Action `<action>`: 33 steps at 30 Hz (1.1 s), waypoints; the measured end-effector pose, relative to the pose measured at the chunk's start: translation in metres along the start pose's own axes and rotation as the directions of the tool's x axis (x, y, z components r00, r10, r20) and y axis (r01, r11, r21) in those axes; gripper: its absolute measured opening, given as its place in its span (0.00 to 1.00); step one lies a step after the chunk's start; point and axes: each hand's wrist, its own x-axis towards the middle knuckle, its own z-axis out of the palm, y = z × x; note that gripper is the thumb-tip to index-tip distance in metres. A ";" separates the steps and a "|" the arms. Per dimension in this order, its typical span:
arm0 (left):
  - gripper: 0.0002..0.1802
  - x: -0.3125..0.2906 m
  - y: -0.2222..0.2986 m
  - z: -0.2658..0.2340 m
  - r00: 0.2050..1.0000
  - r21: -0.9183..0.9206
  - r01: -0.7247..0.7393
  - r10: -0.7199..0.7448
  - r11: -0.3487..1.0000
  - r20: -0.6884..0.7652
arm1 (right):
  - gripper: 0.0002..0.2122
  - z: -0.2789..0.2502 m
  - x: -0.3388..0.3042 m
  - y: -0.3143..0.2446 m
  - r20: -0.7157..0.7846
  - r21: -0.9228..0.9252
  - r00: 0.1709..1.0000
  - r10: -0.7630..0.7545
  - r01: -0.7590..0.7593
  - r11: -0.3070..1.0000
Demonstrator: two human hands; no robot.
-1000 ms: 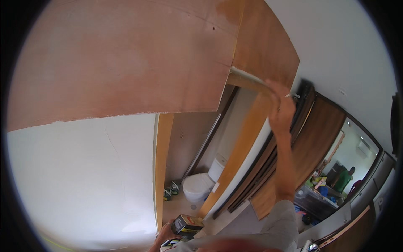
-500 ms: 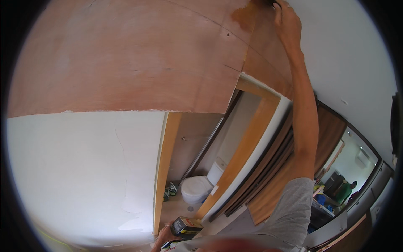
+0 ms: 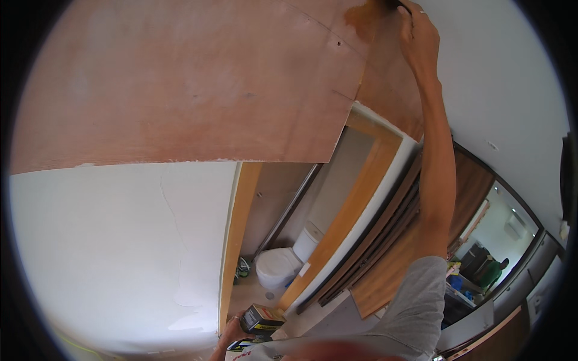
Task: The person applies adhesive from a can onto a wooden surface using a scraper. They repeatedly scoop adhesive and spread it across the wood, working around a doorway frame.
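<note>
My right hand [image 3: 421,43] is raised high at the top of the view, fingers curled round a dark object [image 3: 392,3]. The upper edge cuts that object off, so its kind does not show. Beside it a wet, orange-brown patch [image 3: 360,21] darkens the reddish plywood panel [image 3: 198,90], close to where the panel meets a browner strip [image 3: 394,75]. Low in the view, my left hand [image 3: 231,333] grips a box-shaped tin [image 3: 263,319], dark with yellow and red markings, near my body.
Below the plywood is a white wall [image 3: 120,240]. A wood-framed doorway [image 3: 245,210] opens onto a toilet [image 3: 278,268], with a leaning metal pole [image 3: 288,207]. Long brown boards [image 3: 373,253] lean at right. Through an opening, a person in green [image 3: 492,274] is visible.
The view has shifted slightly, moving the upper panel rightward in the picture. My right hand stays by the brown patch; the tin in my left hand appears slightly further left.
</note>
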 end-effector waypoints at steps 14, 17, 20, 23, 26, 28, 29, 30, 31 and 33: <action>0.65 0.014 0.010 -0.016 0.991 0.047 -0.001 -0.006 0.999 0.137 | 0.15 -0.053 -0.100 -0.104 0.246 -0.053 0.951 0.189 -0.181 0.982; 0.67 0.012 0.004 -0.012 0.989 0.069 0.000 -0.010 0.998 0.145 | 0.17 -0.067 -0.097 -0.113 0.216 0.004 0.949 0.228 -0.234 0.972; 0.68 0.013 -0.001 -0.008 0.986 0.063 0.018 -0.028 0.998 0.163 | 0.21 -0.065 -0.084 -0.125 0.176 -0.057 0.928 0.329 -0.324 0.944; 0.67 0.012 -0.002 -0.006 0.979 0.034 0.036 -0.042 0.999 0.198 | 0.22 -0.032 -0.088 -0.165 0.098 -0.090 0.976 0.197 -0.188 0.978; 0.67 0.011 0.000 -0.005 0.979 0.031 0.016 -0.022 0.999 0.202 | 0.23 -0.026 -0.111 -0.210 0.140 -0.070 0.980 0.140 -0.131 0.989; 0.66 0.011 0.003 -0.005 0.977 0.038 0.021 -0.029 0.999 0.213 | 0.21 -0.044 -0.120 -0.212 0.142 0.066 0.983 0.117 -0.127 0.990; 0.66 0.011 0.004 -0.006 0.978 0.030 0.013 -0.019 0.999 0.207 | 0.20 -0.053 -0.119 -0.201 0.155 0.028 0.967 0.202 -0.209 0.978; 0.66 0.012 0.006 -0.007 0.980 0.019 0.000 -0.003 1.000 0.200 | 0.18 -0.061 -0.114 -0.185 0.165 -0.011 0.945 0.281 -0.283 0.959; 0.66 0.012 0.008 -0.007 0.980 0.016 -0.002 -0.002 1.000 0.197 | 0.17 -0.067 -0.110 -0.170 0.177 -0.053 0.915 0.362 -0.359 0.932; 0.66 0.012 0.011 -0.008 0.981 -0.014 -0.003 0.006 1.000 0.193 | 0.13 -0.054 -0.089 -0.124 0.120 -0.109 0.944 0.308 -0.296 0.949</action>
